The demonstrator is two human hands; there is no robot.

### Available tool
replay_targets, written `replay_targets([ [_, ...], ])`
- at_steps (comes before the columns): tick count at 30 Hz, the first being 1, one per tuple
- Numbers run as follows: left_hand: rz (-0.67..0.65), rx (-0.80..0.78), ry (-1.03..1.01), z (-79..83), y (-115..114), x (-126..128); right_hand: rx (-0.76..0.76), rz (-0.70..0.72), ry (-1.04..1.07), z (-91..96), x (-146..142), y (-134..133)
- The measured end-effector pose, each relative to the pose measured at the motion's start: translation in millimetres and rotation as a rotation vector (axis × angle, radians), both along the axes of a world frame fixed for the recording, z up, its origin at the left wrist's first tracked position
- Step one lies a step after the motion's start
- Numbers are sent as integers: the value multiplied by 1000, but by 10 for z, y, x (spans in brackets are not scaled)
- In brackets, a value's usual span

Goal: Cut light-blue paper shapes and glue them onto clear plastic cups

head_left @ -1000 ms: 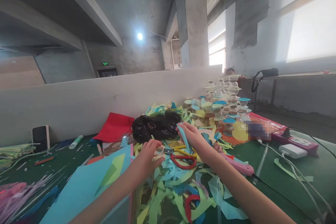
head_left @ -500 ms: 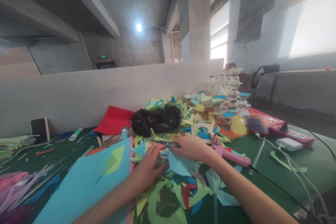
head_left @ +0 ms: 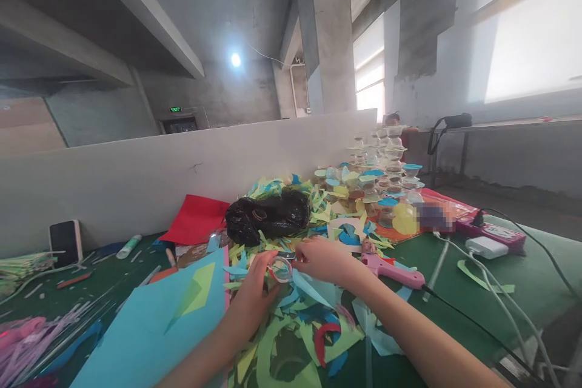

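My left hand point(head_left: 254, 291) and my right hand point(head_left: 321, 257) meet over a heap of coloured paper scraps point(head_left: 295, 321) on the green table point(head_left: 454, 309). The left fingers curl around a small clear cup point(head_left: 280, 269) with a reddish rim. My right hand pinches a light blue paper piece point(head_left: 311, 290) that hangs below it, right against the cup. A black plastic bag point(head_left: 268, 218) lies just beyond the hands.
A pink glue gun point(head_left: 393, 270) with a black cord lies right of my right hand. Stacked clear cups with paper lids point(head_left: 386, 179) stand at the back right. Blue sheets point(head_left: 154, 327) lie left, a red sheet point(head_left: 197, 221) and a phone point(head_left: 65, 241) by the white partition. Chargers and cables point(head_left: 488, 247) sit far right.
My right hand came down with the blue paper from above the scraps to the cup in my left hand. The scissors seen earlier are now hidden.
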State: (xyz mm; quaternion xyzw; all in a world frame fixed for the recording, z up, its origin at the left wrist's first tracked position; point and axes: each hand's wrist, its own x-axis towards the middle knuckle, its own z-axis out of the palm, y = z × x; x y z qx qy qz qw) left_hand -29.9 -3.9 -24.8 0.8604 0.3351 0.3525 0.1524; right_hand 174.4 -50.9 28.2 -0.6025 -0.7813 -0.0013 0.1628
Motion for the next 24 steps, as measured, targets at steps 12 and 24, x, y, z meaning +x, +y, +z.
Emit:
replay_targets([
  [12, 14, -13, -105, -23, 25, -11, -26, 167, 255, -7, -82, -3],
  [24, 2, -173, -208, -38, 12, -61, -34, 241, 573, 18, -131, 8],
])
